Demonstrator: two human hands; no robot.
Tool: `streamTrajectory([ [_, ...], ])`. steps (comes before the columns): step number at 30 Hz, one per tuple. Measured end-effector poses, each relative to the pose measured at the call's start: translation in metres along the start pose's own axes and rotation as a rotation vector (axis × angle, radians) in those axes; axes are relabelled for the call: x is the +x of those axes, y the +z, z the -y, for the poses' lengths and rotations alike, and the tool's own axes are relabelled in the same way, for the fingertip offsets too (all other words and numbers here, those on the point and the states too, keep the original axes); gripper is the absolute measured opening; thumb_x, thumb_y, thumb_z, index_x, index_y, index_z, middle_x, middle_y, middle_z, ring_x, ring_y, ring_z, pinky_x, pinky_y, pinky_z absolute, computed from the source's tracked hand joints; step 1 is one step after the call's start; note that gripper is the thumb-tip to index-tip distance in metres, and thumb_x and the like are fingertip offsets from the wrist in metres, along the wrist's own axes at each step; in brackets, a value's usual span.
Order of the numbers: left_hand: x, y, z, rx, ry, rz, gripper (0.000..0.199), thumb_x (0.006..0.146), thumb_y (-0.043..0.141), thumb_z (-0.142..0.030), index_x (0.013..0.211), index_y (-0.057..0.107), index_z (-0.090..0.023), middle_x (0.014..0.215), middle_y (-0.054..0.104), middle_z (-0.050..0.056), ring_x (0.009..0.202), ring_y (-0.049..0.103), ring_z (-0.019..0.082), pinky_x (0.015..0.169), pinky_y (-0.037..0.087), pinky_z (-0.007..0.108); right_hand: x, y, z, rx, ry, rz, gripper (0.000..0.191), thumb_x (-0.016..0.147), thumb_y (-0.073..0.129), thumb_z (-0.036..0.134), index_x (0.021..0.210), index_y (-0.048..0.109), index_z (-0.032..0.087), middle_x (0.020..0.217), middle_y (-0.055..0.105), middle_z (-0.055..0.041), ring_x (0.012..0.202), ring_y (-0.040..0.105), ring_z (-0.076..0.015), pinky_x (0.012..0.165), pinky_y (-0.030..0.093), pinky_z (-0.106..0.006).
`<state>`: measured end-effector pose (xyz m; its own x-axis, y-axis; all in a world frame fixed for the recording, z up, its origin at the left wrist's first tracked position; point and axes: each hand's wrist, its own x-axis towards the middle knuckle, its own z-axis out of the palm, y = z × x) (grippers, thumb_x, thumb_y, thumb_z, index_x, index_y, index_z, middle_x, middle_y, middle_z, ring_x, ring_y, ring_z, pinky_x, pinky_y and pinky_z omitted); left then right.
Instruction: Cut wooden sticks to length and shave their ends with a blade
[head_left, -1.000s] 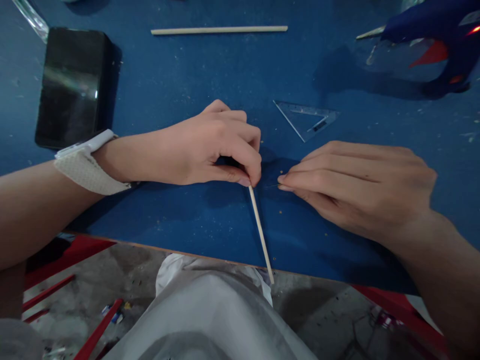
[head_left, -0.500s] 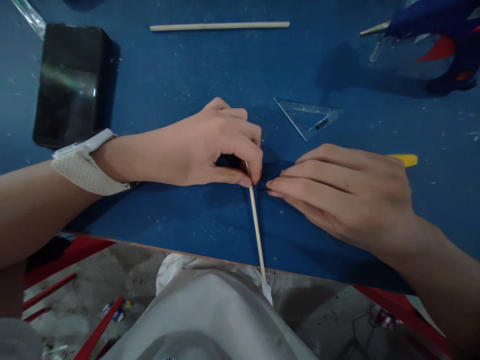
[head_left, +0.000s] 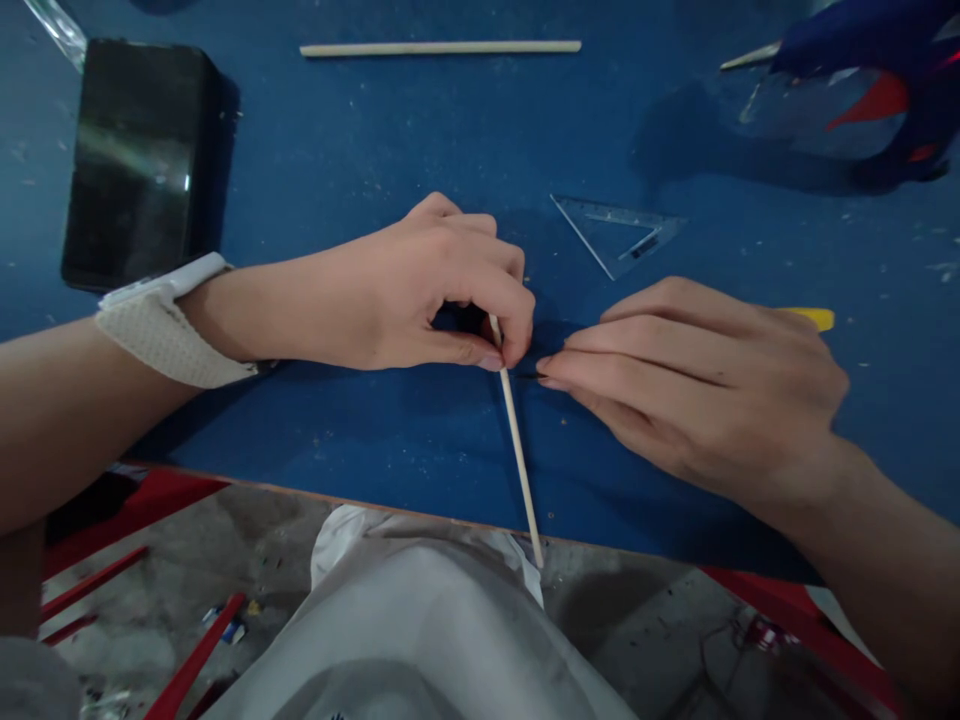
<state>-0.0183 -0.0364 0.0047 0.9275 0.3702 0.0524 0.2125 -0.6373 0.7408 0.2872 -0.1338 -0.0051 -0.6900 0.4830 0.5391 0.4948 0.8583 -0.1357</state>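
Observation:
My left hand (head_left: 457, 290) is closed in a pinch, thumb and index finger gripping a thin wooden stick (head_left: 523, 465). The stick slants toward me, its lower end reaching just past the table's front edge. To the right of it, my right hand (head_left: 697, 385) has its fingers pressed together around a thin dark-pointed piece (head_left: 531, 376). That point aims at the stick near the left fingertips; the rest of the piece is hidden by the hand. A clear set square (head_left: 619, 235) lies flat beyond the right fingers.
A second wooden stick (head_left: 442, 49) lies at the back. The black phone-like block (head_left: 135, 165) is at left, near the watch (head_left: 169, 325) on my left wrist. A blue glue gun (head_left: 892, 100) stands back right. Something yellow (head_left: 814, 319) shows behind my right hand.
The stick's lower end has swung slightly to the right. My right hand has shifted a little to the right, showing more of the dark point. My left fingers keep their pinch.

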Motion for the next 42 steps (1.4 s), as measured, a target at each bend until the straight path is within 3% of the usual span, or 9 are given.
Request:
streamTrajectory([
  [8, 0.001, 0.001, 0.002, -0.005, 0.001, -0.006, 0.029, 0.129, 0.072, -0.050, 0.114, 0.096, -0.044, 0.115, 0.093, 0.001, 0.117, 0.079, 0.028, 0.123, 0.051, 0.049, -0.003, 0.000, -0.005, -0.030, 0.001, 0.026, 0.019, 0.118, 0.088, 0.010, 0.118, 0.090, 0.029, 0.107, 0.094, 0.0039, 0.091, 0.084, -0.0193, 0.078, 0.071, -0.035],
  [14, 0.001, 0.000, 0.000, 0.006, -0.004, -0.003, 0.030, 0.129, 0.072, -0.047, 0.115, 0.098, -0.042, 0.113, 0.092, -0.001, 0.115, 0.077, 0.026, 0.125, 0.047, 0.051, -0.002, 0.000, -0.005, -0.003, -0.001, 0.016, 0.022, 0.114, 0.088, 0.005, 0.119, 0.090, 0.026, 0.111, 0.095, 0.0025, 0.091, 0.082, -0.0202, 0.079, 0.068, -0.036],
  [19, 0.001, 0.002, 0.001, -0.020, -0.003, -0.008, 0.029, 0.129, 0.075, -0.051, 0.116, 0.100, -0.043, 0.113, 0.092, 0.001, 0.115, 0.079, 0.027, 0.121, 0.052, 0.045, -0.003, 0.002, -0.005, 0.003, -0.008, 0.009, 0.014, 0.117, 0.088, 0.008, 0.124, 0.087, 0.020, 0.113, 0.095, -0.0014, 0.093, 0.081, -0.0220, 0.080, 0.067, -0.038],
  [29, 0.002, -0.002, -0.006, -0.024, -0.013, 0.032, 0.022, 0.129, 0.081, -0.038, 0.117, 0.100, -0.037, 0.116, 0.091, -0.003, 0.117, 0.074, 0.024, 0.122, 0.035, 0.048, -0.006, 0.003, -0.001, 0.025, -0.005, -0.037, 0.025, 0.113, 0.091, 0.003, 0.128, 0.083, 0.022, 0.115, 0.096, 0.0015, 0.094, 0.083, -0.0209, 0.081, 0.068, -0.037],
  [34, 0.002, 0.000, -0.004, -0.031, -0.005, 0.017, 0.025, 0.130, 0.078, -0.039, 0.116, 0.099, -0.036, 0.117, 0.091, -0.003, 0.115, 0.074, 0.023, 0.124, 0.035, 0.049, 0.002, -0.002, -0.003, 0.020, -0.002, 0.021, 0.013, 0.119, 0.088, 0.009, 0.122, 0.086, 0.022, 0.111, 0.096, 0.0000, 0.091, 0.084, -0.0206, 0.080, 0.069, -0.037],
  [42, 0.001, 0.002, 0.000, 0.000, -0.020, -0.002, 0.029, 0.130, 0.073, -0.047, 0.117, 0.098, -0.042, 0.116, 0.092, -0.004, 0.116, 0.074, 0.025, 0.123, 0.039, 0.049, 0.006, -0.006, -0.001, -0.008, -0.004, 0.042, 0.012, 0.119, 0.088, 0.008, 0.119, 0.089, 0.021, 0.105, 0.095, 0.0004, 0.089, 0.086, -0.0195, 0.077, 0.070, -0.035],
])
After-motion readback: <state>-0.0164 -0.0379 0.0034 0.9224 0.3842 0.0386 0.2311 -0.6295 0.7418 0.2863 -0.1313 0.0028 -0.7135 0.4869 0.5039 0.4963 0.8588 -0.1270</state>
